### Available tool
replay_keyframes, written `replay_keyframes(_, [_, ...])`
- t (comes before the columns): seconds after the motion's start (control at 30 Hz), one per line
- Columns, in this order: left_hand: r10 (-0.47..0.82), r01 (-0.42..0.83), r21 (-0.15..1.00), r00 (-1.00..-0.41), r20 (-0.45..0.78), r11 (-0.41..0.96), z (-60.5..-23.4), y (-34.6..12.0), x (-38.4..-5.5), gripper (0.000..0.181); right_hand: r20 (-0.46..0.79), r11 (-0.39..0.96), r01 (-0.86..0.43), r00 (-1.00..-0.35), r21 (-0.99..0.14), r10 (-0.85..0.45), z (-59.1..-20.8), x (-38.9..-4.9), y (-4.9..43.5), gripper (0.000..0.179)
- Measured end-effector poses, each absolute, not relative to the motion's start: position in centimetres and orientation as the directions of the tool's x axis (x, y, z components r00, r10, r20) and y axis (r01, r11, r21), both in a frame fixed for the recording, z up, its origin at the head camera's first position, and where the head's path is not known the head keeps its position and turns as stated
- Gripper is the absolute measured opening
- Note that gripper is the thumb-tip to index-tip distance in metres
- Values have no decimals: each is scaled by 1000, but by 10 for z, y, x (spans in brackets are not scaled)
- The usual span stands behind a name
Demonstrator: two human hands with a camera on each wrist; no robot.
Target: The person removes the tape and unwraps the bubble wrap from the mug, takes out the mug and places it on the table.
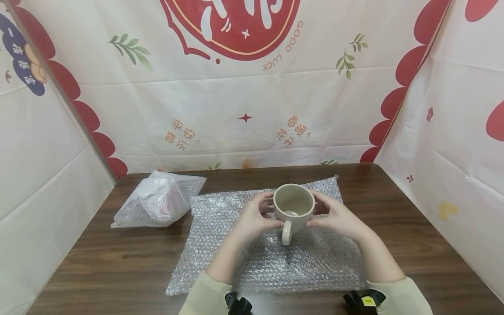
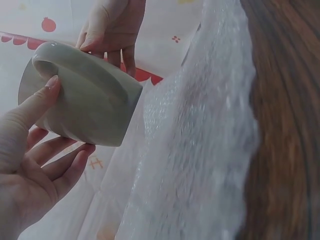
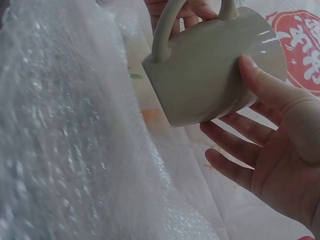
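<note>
A pale grey-green mug (image 1: 293, 205) is held up between both hands, above a sheet of bubble wrap (image 1: 299, 267). Its handle (image 1: 287, 232) points toward the person. The left hand (image 1: 254, 215) grips the mug's left side, with the thumb near the handle in the left wrist view. From the opposite side the right hand (image 1: 336, 215) grips it, thumb on the near wall and fingers behind. Seen from above, the mug has nothing inside. In the right wrist view the mug's base (image 3: 159, 97) stands apart from the wrap.
A bubble-wrapped bundle (image 1: 163, 203) lies at the back left of the brown wooden table (image 1: 118, 267), its contents blurred by the wrap. White printed cloth (image 1: 236, 96) hangs behind the table and along both sides.
</note>
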State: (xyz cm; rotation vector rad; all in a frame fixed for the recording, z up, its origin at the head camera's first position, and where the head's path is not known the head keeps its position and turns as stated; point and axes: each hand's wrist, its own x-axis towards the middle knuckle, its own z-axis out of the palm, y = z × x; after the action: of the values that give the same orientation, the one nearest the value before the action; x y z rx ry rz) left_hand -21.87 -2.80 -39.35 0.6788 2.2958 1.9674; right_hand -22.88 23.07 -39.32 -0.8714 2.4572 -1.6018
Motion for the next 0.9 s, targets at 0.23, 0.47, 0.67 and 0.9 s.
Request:
replay_keyframes(0.23, [337,332,937,-899,278,112,-402,-14,-225,77,265,276,-448,-818,-850,-510,-389,-230,244,75])
replay_keyframes(0.47, [333,351,928,-897,292,129,-397,1,-224,77,278,253,-462,-802,-850,-528,-385,-229,261,75])
replay_keyframes(0.67, [322,346,928,-902,288,140,-396,16,-223,78,280,254,-465,-800,-848,-531,-382,-227,275,71])
replay_keyframes(0.9, [309,345,933,-902,300,103,-399,36,-221,75,285,266,-475,-800,-839,-528,-383,-224,294,71])
